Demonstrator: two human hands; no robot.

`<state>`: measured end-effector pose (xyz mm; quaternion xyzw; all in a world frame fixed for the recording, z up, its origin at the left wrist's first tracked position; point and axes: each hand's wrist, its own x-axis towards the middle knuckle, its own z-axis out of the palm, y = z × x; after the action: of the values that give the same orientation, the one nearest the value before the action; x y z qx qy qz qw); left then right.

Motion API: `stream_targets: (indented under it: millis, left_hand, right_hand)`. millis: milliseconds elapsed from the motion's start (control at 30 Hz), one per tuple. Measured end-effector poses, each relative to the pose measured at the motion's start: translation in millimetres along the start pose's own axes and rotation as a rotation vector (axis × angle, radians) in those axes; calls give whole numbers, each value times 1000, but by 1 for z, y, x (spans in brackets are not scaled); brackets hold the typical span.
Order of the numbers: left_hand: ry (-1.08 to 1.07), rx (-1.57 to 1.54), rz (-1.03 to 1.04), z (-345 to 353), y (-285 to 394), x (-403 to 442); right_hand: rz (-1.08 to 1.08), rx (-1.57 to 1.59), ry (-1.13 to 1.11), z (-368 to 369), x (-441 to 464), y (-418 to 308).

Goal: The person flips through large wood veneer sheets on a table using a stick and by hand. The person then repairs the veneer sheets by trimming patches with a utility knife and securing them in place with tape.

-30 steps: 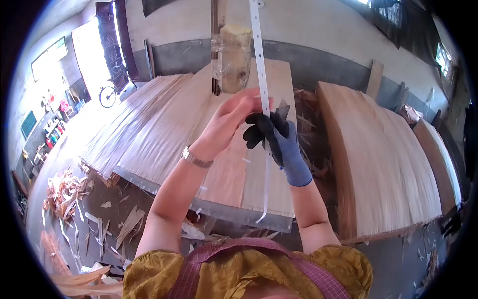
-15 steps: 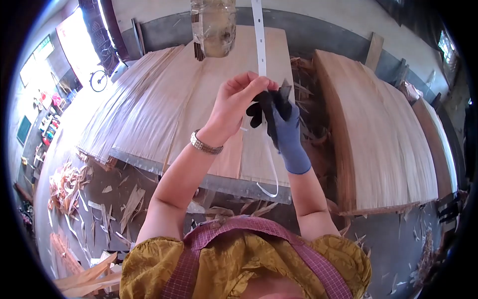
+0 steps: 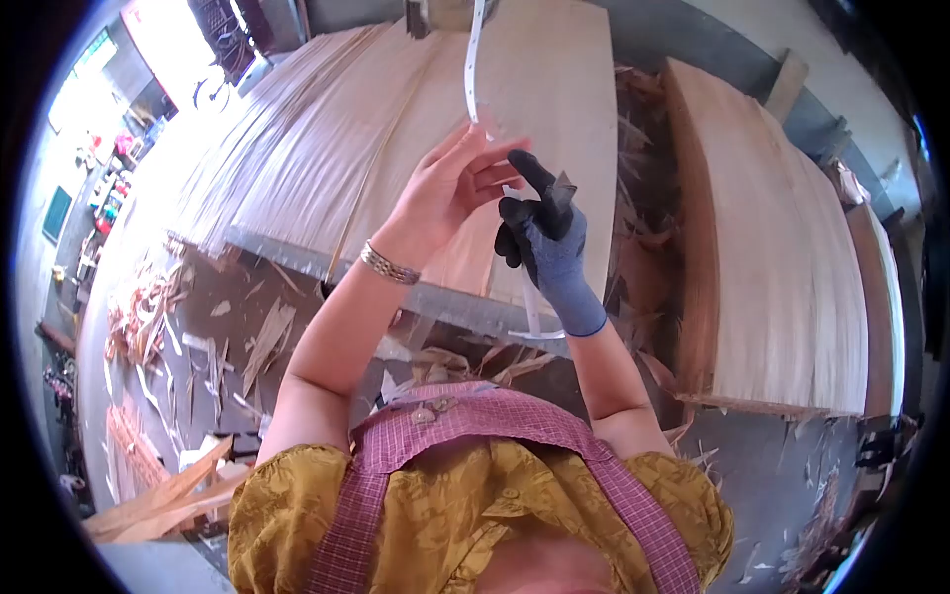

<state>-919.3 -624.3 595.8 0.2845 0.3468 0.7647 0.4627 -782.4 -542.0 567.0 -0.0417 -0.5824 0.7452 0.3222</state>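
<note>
Head view, left hand (image 3: 442,193) at white strip (image 3: 472,61), grip unclear, gloved right hand (image 3: 554,238), fingers clamped on blade (image 3: 565,185)

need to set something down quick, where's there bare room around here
The right wood stack looks bare on top, between wood scraps on its left and boards at far right. The middle wood stack is also bare left of the left hand. It is crowded around the gloved right hand and white strip, and on the left floor, strewn with shavings.

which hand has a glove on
The right hand: it wears a blue glove with black fingers; the left hand is bare, with a metal wristband.
</note>
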Motion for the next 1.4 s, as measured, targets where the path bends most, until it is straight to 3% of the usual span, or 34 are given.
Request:
stream_targets:
  millis: [100, 200, 267, 433, 533, 633, 667, 767, 900, 1000, 1133, 1233, 1267, 1367, 1400]
  left_hand:
    - [234, 365, -180, -34, -5, -25]
    - [409, 333, -262, -69, -6, -43]
    - [398, 241, -239, -95, -9, -48]
    - [205, 72, -233, -138, 1, -67]
    - [245, 309, -303, -177, 11, -75]
    - [-2, 826, -352, -234, 9, -83]
    - [-76, 696, -366, -248, 6, -86]
    - [-150, 627, -828, -265, 17, -96]
    - [-245, 928, -713, -321, -18, -134]
    - [40, 883, -754, -389, -72, -195]
    - [516, 1111, -780, -469, -130, -219]
    - [641, 1397, -877, -511, -136, -204]
    - [696, 1422, -873, -528, -138, -199]
    - [713, 1589, -891, -583, -154, -199]
    - [696, 1663, -901, -596, -154, -201]
  right_hand:
    - [126, -59, -42, 0, -7, 24]
    - [209, -109, -84, 8, -11, 50]
    - [264, -126, -100, 18, -15, 68]
    - [370, -174, -51, 55, -17, 108]
    - [406, -224, 28, 75, -19, 140]
    - [522, -182, 58, 95, -22, 169]
    - [508, -142, 49, 100, -25, 183]
    - [490, -117, -18, 115, -35, 220]
    - [689, -197, -238, 116, -67, 265]
    - [830, -414, -507, 90, -102, 309]
    - [401, -1276, -396, 81, -122, 346]
    - [203, -1648, -400, 112, -116, 347]
    - [351, -1574, -418, 126, -115, 353]
    - [365, -673, 42, 153, -142, 433]
    - [858, -58, 262, 169, -139, 448]
